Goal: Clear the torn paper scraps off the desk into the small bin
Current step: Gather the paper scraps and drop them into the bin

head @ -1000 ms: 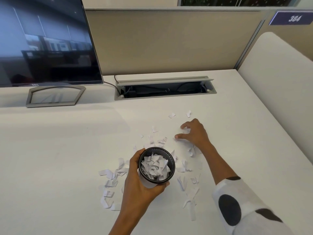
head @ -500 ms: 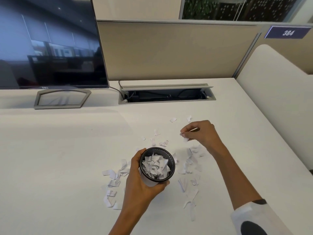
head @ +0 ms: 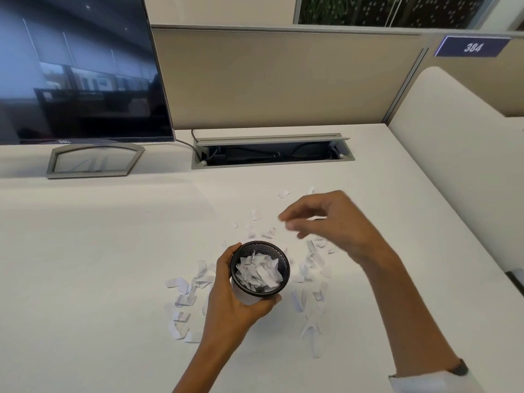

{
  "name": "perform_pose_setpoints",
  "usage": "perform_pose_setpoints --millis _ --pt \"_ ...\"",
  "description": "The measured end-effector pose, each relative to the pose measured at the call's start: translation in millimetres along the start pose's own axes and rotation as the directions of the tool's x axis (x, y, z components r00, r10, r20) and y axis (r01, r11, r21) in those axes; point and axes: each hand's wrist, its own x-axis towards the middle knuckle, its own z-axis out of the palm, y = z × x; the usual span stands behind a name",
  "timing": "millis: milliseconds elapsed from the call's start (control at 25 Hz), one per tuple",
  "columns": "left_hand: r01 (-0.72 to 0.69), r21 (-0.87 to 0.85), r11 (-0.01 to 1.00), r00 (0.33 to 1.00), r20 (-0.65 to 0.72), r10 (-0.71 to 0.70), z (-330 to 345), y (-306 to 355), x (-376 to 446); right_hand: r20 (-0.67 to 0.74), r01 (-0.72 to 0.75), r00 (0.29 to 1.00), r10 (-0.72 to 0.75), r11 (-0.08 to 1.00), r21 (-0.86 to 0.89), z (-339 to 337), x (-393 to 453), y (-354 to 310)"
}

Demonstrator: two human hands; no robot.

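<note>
Because the torn paper scraps (head: 310, 275) are thin, light and limp, they should lift with almost no force, but lying flat on the smooth white bench (head: 93, 251) they look awkward to pinch; my guess is each is best taken at a curled or raised edge, or several raked together and gathered at once. They lie scattered around the small bin (head: 260, 268), a cluster to its left, a longer trail to its right and near side, and a few loose bits on the far side. The bin, a black mesh cup already well filled with scraps, is held by the left hand (head: 232, 304), whose grip wraps its near wall. The right hand (head: 329, 219) hovers above the far scraps, blurred, fingers curled toward the thumb; whether that grip holds a scrap I cannot tell. Further off stand a monitor (head: 79, 69) at far left and an open cable tray (head: 272, 151).
</note>
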Motion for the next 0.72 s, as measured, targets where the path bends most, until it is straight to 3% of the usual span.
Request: perform_pose_setpoints --millis 80,160,280,440,720 --pt "0.003 0.002 1.0 1.0 -0.005 -0.003 -2 -1 1 -0.19 -0.065 0.979 0.075 0.996 0.057 -24 9 30" --pt "0.002 0.0 1.0 1.0 -0.003 -0.002 -3 0 1 -0.317 -0.241 0.925 0.211 0.969 -0.058 -40 15 70" --pt "0.003 -0.005 1.0 1.0 0.0 -0.003 -3 -2 1 -0.334 -0.503 0.852 0.404 0.809 -0.304 -39 15 121" --pt "0.016 -0.014 1.0 1.0 0.004 -0.016 -1 -3 2 -0.25 -0.435 0.9 0.358 0.787 -0.439 -12 13 144" --pt "0.013 -0.013 1.0 1.0 -0.004 -0.013 -3 0 0 -0.295 -0.373 0.917 0.269 0.84 -0.394 10 15 147"
